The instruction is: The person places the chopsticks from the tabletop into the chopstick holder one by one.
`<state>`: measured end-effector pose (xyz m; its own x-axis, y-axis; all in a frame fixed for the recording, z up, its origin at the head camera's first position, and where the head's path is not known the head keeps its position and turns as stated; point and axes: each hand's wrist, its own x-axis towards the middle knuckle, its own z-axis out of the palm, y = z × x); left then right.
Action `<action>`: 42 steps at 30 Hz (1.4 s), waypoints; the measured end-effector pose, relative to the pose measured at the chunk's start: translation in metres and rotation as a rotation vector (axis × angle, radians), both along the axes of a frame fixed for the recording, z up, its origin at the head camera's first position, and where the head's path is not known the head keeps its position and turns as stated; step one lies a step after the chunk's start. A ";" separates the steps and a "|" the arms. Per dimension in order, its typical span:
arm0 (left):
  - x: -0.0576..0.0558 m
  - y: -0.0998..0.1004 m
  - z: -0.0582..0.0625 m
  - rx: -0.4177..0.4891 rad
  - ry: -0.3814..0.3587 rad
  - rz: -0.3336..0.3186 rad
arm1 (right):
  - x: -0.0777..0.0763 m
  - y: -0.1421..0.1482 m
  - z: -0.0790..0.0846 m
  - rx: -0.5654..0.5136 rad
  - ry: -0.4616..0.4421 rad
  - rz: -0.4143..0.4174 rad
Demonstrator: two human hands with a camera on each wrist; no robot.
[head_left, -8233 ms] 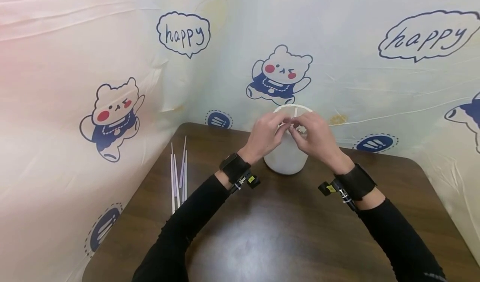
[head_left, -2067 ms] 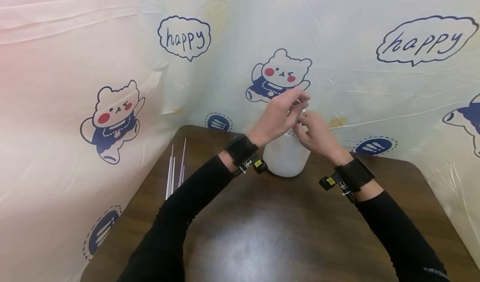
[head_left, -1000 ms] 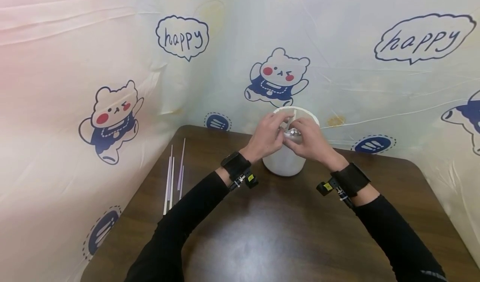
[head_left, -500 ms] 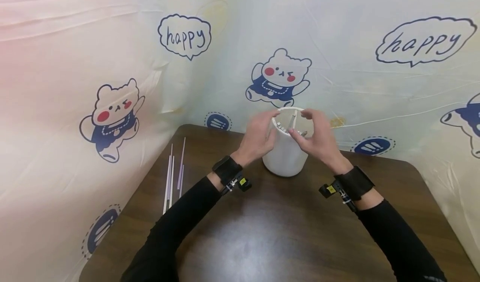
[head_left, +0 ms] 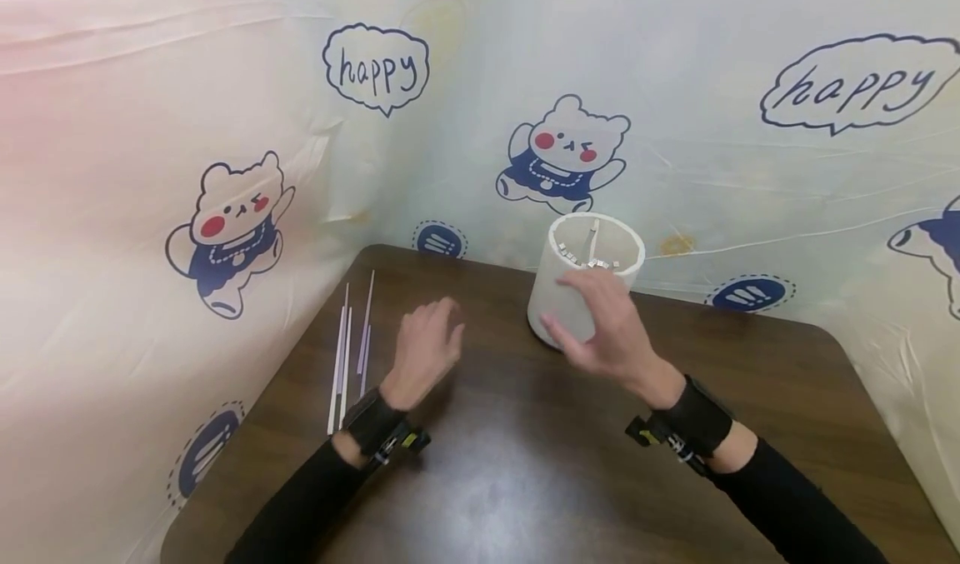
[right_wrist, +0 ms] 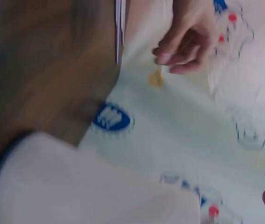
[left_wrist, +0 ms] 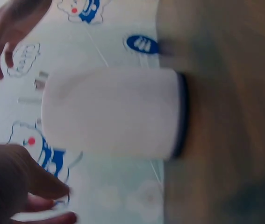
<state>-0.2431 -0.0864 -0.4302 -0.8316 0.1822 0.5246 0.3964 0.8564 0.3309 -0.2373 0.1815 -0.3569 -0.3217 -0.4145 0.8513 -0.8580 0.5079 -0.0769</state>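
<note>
A white cylindrical container (head_left: 566, 301) with a dark base stands upright at the back of the table. Small silvery pieces (head_left: 600, 264) line the near inside of its rim, and a pale upright strip (head_left: 593, 235) shows inside. My right hand (head_left: 611, 331) hovers in front of the container, thumb and fingers spread, holding nothing. Over the table to the left is my left hand (head_left: 426, 347), its fingers loosely bent and nothing in them, between the container and several thin white and purple sticks (head_left: 345, 356). In the left wrist view the container (left_wrist: 113, 112) is seen side-on.
The brown wooden table (head_left: 517, 464) has rounded far corners. A pale cloth backdrop (head_left: 450, 131) printed with bears and "happy" bubbles rises behind it and along its sides. The sticks lie near the table's left edge.
Both hands were at the container's rim, working close together over it. The left hand has moved away left and toward the sticks; the right has drawn back and lower. The rim is now uncovered.
</note>
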 end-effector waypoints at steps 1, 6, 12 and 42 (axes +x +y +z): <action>0.008 -0.009 -0.005 -0.040 -0.003 0.039 | 0.006 -0.005 -0.004 0.018 0.009 0.020; 0.045 -0.053 -0.023 -0.190 -0.095 0.239 | 0.035 -0.022 -0.027 0.097 0.026 0.120; 0.068 -0.084 -0.020 -0.141 -0.440 0.378 | 0.055 -0.027 -0.049 0.166 -0.044 0.175; 0.097 -0.090 -0.004 -0.134 -0.976 0.341 | 0.067 -0.019 -0.095 0.244 -0.289 0.208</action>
